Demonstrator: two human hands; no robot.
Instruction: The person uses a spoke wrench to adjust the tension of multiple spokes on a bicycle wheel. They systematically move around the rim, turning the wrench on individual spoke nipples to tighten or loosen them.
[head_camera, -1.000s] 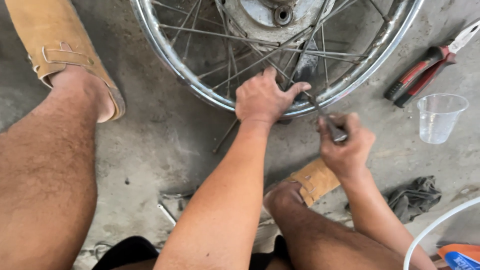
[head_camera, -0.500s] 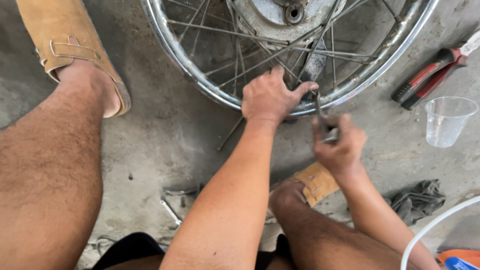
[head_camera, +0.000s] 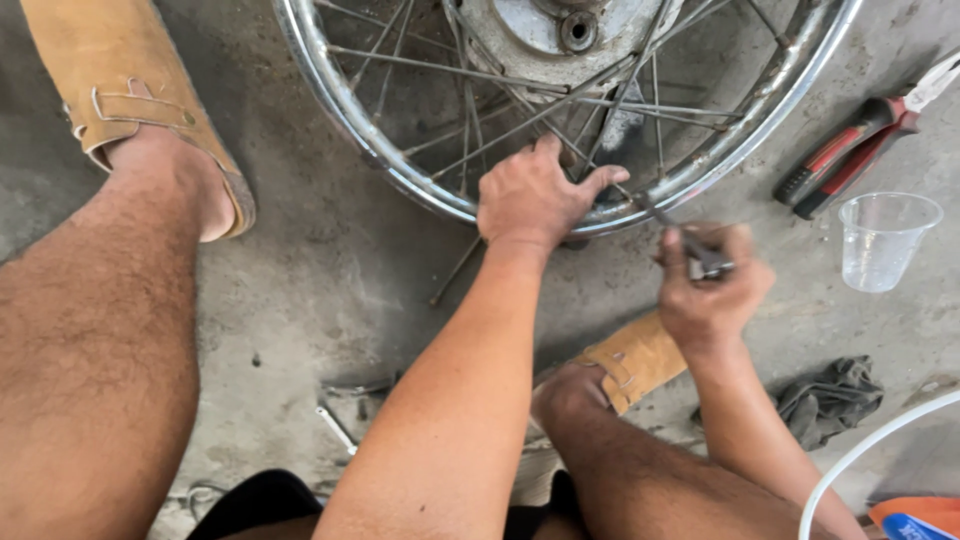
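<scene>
Flat on the concrete lies the spoked wheel (head_camera: 420, 185), its near rim clasped by the left hand (head_camera: 533, 195), while just right of the rim the right hand (head_camera: 710, 290) is fisted round a small metal tool (head_camera: 700, 250), with pliers (head_camera: 850, 155) and a plastic cup (head_camera: 885, 240) beyond.

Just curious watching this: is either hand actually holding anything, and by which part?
The left hand grips the wheel rim at its near edge. The right hand pinches a small metal tool; which part is blurred.

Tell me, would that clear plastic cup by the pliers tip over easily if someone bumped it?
Probably yes. The clear plastic cup looks thin-walled and empty, so likely very light. It stands upright on rough concrete floor, narrower at the base than the rim, so a nudge might topple it, and it could then roll.
</scene>
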